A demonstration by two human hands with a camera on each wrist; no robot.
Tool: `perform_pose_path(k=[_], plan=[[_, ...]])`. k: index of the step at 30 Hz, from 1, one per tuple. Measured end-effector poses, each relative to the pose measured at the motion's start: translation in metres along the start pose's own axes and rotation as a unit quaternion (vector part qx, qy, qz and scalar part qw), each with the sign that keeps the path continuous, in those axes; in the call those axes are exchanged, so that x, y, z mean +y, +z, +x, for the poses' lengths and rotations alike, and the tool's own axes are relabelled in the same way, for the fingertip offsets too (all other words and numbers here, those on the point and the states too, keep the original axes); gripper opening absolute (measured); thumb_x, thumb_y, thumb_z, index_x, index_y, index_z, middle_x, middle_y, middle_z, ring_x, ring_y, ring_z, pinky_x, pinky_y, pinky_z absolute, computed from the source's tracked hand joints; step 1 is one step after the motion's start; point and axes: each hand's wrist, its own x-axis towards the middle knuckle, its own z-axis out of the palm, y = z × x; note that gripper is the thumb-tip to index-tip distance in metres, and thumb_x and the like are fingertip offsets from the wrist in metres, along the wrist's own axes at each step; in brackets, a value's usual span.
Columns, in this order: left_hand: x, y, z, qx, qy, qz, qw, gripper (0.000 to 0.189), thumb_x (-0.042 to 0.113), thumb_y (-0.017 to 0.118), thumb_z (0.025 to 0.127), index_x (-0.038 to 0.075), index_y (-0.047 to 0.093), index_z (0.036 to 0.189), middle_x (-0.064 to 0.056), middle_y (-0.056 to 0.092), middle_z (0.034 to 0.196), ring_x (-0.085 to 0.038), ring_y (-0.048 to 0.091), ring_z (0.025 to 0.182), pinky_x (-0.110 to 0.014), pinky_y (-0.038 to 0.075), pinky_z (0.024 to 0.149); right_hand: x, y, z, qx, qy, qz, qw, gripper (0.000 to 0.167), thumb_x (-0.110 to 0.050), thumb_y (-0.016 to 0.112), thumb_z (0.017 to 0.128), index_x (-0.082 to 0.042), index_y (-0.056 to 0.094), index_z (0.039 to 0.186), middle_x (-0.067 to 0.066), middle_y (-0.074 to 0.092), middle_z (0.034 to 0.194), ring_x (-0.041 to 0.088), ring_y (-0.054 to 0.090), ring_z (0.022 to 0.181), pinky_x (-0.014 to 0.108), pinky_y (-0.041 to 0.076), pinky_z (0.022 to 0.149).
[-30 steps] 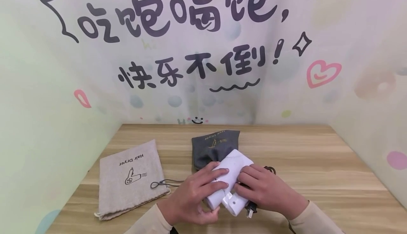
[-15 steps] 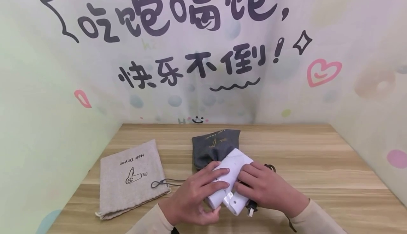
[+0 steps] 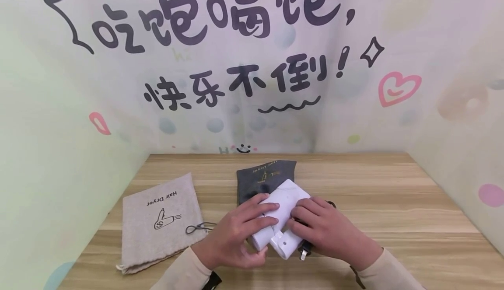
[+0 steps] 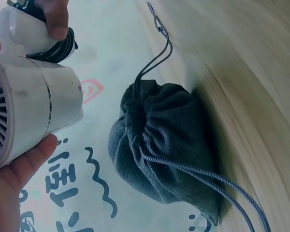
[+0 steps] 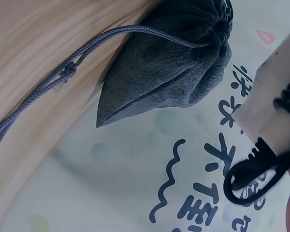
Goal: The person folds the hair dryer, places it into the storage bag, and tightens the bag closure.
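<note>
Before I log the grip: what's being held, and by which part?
The dryer: the left hand grips its barrel, the right hand its handle, beside the cord.

The left hand (image 3: 235,234) and right hand (image 3: 327,229) are uncovered, while the forearms are clad in a plain, close-fitting cream left sleeve (image 3: 184,271) and a matching right sleeve (image 3: 389,272), beside which a black band-like piece (image 3: 213,280) and a thin dark strip (image 3: 357,277) are respectively seen, both only partly shown.
</note>
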Motion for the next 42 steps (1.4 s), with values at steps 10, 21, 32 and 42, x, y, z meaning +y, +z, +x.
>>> perform_pose_path(k=[10,21,32,42], plan=[[-0.006,0.003,-0.008,-0.014,0.006,0.005,0.9999,0.058,0.019,0.080,0.057,0.007,0.067,0.112,-0.011,0.060,0.131,-0.036,0.053,0.125,-0.041,0.046,0.102,0.002,-0.002,-0.007,-0.064,-0.020,-0.007,0.9977,0.054,-0.033,0.079,0.064,-0.014,0.063,0.112,-0.001,0.061,0.108,0.020,0.057,0.101,0.035,0.046,0.079],[-0.010,0.004,-0.010,-0.029,0.025,0.008,0.9992,0.054,0.018,0.077,0.057,0.008,0.068,0.110,-0.008,0.063,0.127,-0.034,0.054,0.125,-0.041,0.042,0.106,-0.006,0.001,-0.008,-0.087,-0.018,-0.005,0.9961,0.048,-0.028,0.075,0.072,-0.014,0.062,0.116,-0.003,0.061,0.108,0.019,0.056,0.100,0.034,0.048,0.077],[-0.013,0.001,-0.015,-0.038,0.020,0.040,0.9983,0.049,0.019,0.074,0.063,0.010,0.069,0.111,-0.010,0.062,0.130,-0.032,0.055,0.124,-0.038,0.042,0.106,-0.010,0.002,-0.006,-0.097,-0.020,-0.025,0.9947,0.050,-0.029,0.077,0.066,-0.014,0.060,0.110,-0.003,0.058,0.102,0.020,0.054,0.095,0.032,0.049,0.073],[-0.015,-0.010,-0.027,-0.049,0.002,0.079,0.9956,0.044,0.025,0.083,0.072,0.012,0.070,0.112,-0.009,0.063,0.129,-0.029,0.059,0.120,-0.034,0.045,0.103,-0.013,0.005,-0.001,-0.084,-0.005,-0.012,0.9964,0.054,-0.033,0.082,0.063,-0.013,0.060,0.108,-0.003,0.059,0.099,0.020,0.055,0.092,0.032,0.051,0.068]])
